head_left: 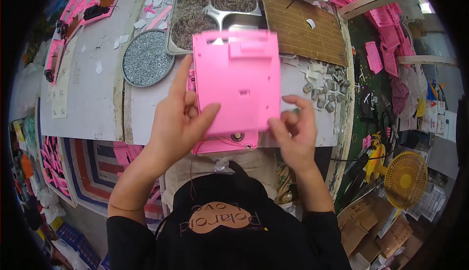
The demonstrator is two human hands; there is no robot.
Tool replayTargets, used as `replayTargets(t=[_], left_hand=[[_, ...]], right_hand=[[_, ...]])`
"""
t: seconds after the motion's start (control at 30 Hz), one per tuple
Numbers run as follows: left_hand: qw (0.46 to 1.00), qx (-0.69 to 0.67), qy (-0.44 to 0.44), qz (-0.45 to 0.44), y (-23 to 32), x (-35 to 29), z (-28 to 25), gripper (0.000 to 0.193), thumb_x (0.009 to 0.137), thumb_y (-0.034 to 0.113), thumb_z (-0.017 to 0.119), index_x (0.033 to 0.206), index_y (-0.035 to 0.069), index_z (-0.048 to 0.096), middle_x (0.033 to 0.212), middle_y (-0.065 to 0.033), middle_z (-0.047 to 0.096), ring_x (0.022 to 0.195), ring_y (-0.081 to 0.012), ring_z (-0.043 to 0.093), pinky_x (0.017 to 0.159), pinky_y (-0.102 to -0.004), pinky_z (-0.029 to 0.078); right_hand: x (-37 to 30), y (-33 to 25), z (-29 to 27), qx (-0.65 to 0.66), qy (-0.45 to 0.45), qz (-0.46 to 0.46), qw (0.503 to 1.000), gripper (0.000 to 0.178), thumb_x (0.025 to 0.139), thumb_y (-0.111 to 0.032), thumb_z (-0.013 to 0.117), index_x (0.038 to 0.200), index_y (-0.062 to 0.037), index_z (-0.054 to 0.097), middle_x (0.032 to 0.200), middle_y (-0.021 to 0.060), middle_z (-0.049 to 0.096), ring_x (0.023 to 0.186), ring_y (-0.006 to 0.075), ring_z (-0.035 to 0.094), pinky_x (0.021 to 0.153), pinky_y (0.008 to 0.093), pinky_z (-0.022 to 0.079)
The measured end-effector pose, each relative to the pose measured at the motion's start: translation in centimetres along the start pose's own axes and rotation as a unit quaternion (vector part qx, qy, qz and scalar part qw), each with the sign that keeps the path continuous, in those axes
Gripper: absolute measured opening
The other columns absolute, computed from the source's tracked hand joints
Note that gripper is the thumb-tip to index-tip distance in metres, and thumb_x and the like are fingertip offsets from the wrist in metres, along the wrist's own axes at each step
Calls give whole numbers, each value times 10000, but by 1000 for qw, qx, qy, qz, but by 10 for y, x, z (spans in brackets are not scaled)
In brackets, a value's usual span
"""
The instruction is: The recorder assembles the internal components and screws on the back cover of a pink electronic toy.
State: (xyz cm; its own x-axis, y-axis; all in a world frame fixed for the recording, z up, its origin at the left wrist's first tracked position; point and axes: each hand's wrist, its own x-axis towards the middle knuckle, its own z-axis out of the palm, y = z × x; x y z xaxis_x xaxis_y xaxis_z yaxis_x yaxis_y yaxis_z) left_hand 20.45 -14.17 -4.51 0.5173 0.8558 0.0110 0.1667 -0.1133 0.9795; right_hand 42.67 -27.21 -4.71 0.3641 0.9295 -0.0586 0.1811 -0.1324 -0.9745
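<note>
A flat pink plastic panel (238,82) is raised over the table in front of me, slightly blurred. My left hand (181,109) grips its left edge, with the thumb on its face and the index finger stretched along the side. At the lower right corner, my right hand (296,128) pinches the edge between thumb and fingers. Beneath the panel lies a second pink plastic shell (227,145), mostly hidden. A small round metallic part (237,136) and thin red wires show at its near end.
Left of the panel stands a round dish of small silvery pieces (148,57). Behind it is a metal compartment tray (213,10) of small brownish parts. A brown board (305,23), small grey motor-like parts (322,93) and a yellow fan (405,179) are on the right.
</note>
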Motion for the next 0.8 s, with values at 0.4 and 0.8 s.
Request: replayTargets(t=[0.4,0.8], left_hand=[[980,196,-37,9,-19,-29,-13,783,892,129,742,1563,-29,371,594,-25,508,490,-185,532,497,-334,437],[975,213,-18,-67,-28,-57,-14,574,911,141,769,1441,26,580,581,-57,522,495,-195,545,511,-326,445]], right_hand=[[-7,25,5,-200,-169,-56,964,684,952,-253,717,1535,-55,418,611,86,582,512,253,591,532,336,467],[16,-5,0,-423,-234,-96,870,629,890,-429,772,1474,-282,593,632,132,636,535,329,640,548,406,535]])
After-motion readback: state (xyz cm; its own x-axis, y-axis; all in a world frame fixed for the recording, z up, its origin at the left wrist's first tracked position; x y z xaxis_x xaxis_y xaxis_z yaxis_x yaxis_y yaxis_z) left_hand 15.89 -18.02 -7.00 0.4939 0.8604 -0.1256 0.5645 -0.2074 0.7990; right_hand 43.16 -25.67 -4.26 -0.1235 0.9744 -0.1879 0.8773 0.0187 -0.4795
